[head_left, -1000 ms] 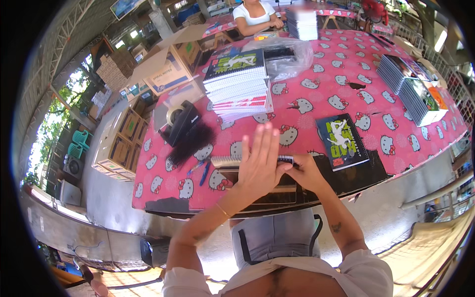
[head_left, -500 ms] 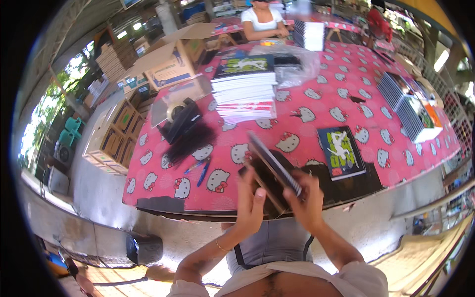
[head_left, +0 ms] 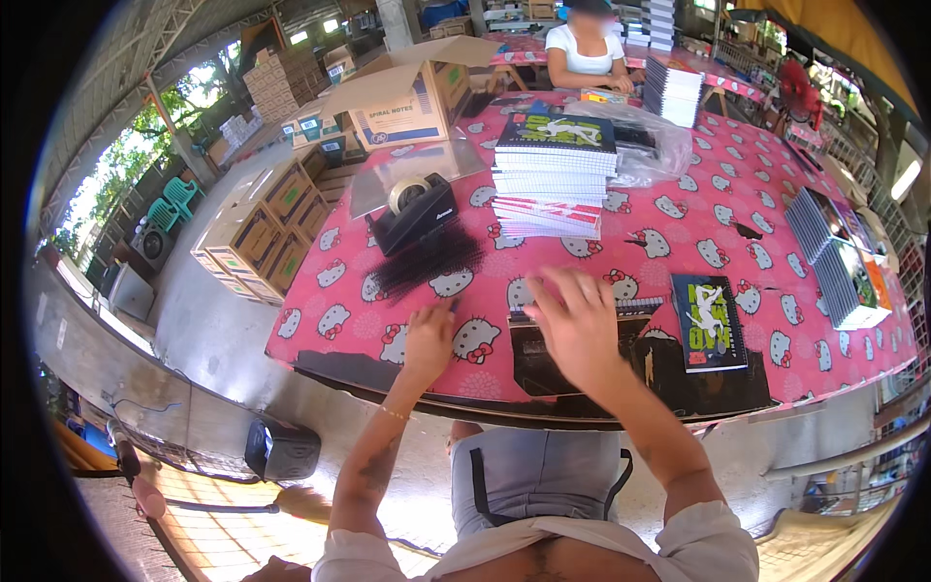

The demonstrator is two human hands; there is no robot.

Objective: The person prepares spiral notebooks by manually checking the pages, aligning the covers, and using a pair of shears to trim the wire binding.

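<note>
My left hand is closed at the table's near side, its fingertips on a blue pen that is mostly covered. My right hand is spread, fingers apart, above a spiral notebook seen edge-on, whose coil lies along a dark, worn cardboard holder. Whether those fingers touch the notebook I cannot tell. Right of it lies a black notebook with a green-and-white cover. Beyond my hands stands a tall stack of spiral notebooks. A bundle of black binding coils lies past my left hand.
A black tape dispenser stands left of the stack, near an open carton. More notebooks stand at the right edge, on a pink patterned tablecloth. Across the table sits another person. Closed cartons are stacked on the floor.
Both hands had held a notebook and the dark holder tilted up; these now lie on the table. My left hand has moved left onto the pen. My right hand has opened. The view has shifted.
</note>
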